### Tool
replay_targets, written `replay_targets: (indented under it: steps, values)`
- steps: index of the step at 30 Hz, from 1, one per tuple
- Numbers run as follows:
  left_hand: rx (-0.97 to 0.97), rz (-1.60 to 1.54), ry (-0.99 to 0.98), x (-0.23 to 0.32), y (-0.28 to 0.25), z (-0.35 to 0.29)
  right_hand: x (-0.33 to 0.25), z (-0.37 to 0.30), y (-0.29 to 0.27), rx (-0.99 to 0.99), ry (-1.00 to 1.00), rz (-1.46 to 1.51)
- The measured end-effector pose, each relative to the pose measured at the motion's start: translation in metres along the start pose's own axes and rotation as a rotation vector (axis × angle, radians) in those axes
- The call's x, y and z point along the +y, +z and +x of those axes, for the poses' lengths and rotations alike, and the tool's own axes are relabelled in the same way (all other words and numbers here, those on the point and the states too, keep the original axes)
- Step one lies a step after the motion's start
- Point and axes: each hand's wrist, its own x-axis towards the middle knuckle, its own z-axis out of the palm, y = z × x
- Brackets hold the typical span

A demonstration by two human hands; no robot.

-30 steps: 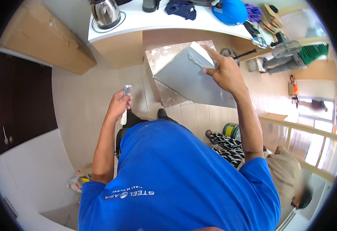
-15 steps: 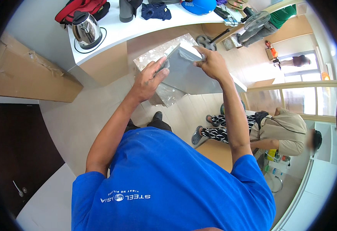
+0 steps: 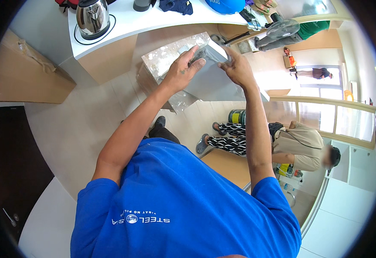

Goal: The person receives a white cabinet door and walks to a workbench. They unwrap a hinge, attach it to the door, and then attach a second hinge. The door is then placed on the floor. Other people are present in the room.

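Note:
A long grey panel (image 3: 222, 88) with a pale edge lies tilted in front of me, its near end over a paint-spattered wooden box (image 3: 158, 58). My left hand (image 3: 181, 73) grips the panel's left corner, thumb and fingers on either side of some crumpled clear film (image 3: 205, 53). On the opposite corner, my right hand (image 3: 238, 71) has its fingers curled over the edge and its thumb on the grey face. Its fingertips are slightly blurred. A sheet of clear plastic (image 3: 181, 101) hangs at the box's near side, partly under the panel.
Beyond stands a white desk (image 3: 153, 21) with a steel kettle (image 3: 92, 21) and a blue helmet (image 3: 224, 5). A large cardboard box (image 3: 29, 73) is at left. To my right a person in a beige shirt (image 3: 299, 144) stands close; a fan (image 3: 284, 29) is farther off.
My view has shifted, and my body has turned a little. Both hands stay at the panel's end, the left nearer the right than before. The crumpled film now shows between them.

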Motion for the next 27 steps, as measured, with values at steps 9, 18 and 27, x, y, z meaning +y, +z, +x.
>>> replay_targets:
  steps: [9, 18, 27]
  values:
    - [0.022, 0.056, 0.082, -0.001, 0.010, 0.028, -0.006, 0.030, 0.026, 0.181, -0.110, 0.102]
    - [-0.019, -0.025, 0.016, -0.004, 0.015, 0.044, -0.009, 0.047, 0.024, 0.186, 0.056, -0.033]
    - [0.052, 0.030, 0.004, -0.038, 0.009, 0.029, -0.001, 0.054, 0.026, 0.185, 0.006, 0.022]
